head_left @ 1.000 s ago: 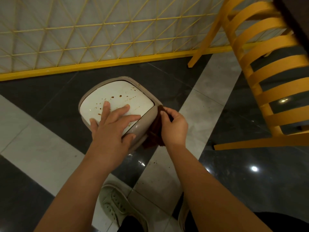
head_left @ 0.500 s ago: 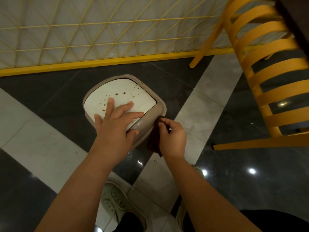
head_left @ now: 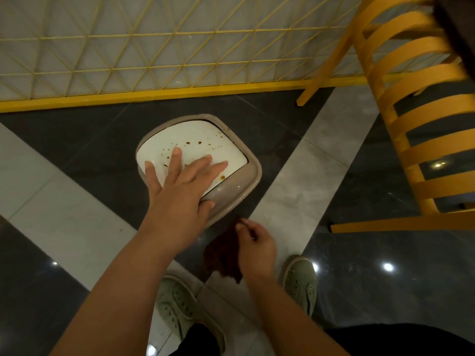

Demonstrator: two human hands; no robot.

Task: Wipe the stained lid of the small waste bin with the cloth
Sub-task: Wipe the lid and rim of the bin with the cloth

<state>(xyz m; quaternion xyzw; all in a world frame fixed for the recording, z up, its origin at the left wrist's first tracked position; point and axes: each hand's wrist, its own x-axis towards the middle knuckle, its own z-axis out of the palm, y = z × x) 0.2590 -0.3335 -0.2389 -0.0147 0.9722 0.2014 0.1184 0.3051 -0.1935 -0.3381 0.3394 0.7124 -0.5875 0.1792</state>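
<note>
— So where is the lid (head_left: pixel 205 140) relative to the fingers?
— Under the left hand (head_left: pixel 180 191): its fingers (head_left: pixel 213 168) lie straight and spread flat on the near part, gripping nothing. The right hand (head_left: pixel 254 249) is off the bin (head_left: pixel 246 181), just beside its near edge, pinching the cloth (head_left: pixel 222 255).
— How does the lid look?
— White, spattered with brown spots, set in a beige rim.
— Counts?
— One bin, one lid, one dark brown cloth, two hands, all above the floor (head_left: pixel 77 155).
</note>
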